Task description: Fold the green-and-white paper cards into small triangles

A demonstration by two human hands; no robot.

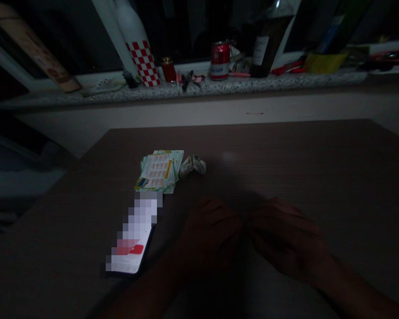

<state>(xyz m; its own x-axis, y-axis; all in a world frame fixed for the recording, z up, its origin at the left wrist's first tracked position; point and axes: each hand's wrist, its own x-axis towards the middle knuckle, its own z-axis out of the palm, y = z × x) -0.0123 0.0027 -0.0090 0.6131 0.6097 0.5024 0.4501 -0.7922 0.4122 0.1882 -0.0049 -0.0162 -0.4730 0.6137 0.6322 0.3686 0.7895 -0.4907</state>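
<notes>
In deep shadow over the dark wooden table (302,164), my left hand (214,232) and my right hand (287,239) are close together, knuckles up. Both have their fingers curled in and pressed together. Whatever lies between the fingertips, if anything, is too dark to make out. Beyond my left hand rests a loose stack of printed paper slips (158,170), green and white with orange printing. Two small folded pieces of paper, a left one (186,167) and a right one (198,165), lie against its right side. A lit smartphone (133,261) lies left of my left forearm, its screen mostly blurred out.
Behind the table runs a speckled stone windowsill (199,91). On it stand a red-and-white checked bottle (144,64), a small red jar (168,71), a red drink can (220,62), a dark labelled bottle (261,51) and a yellow container (324,63).
</notes>
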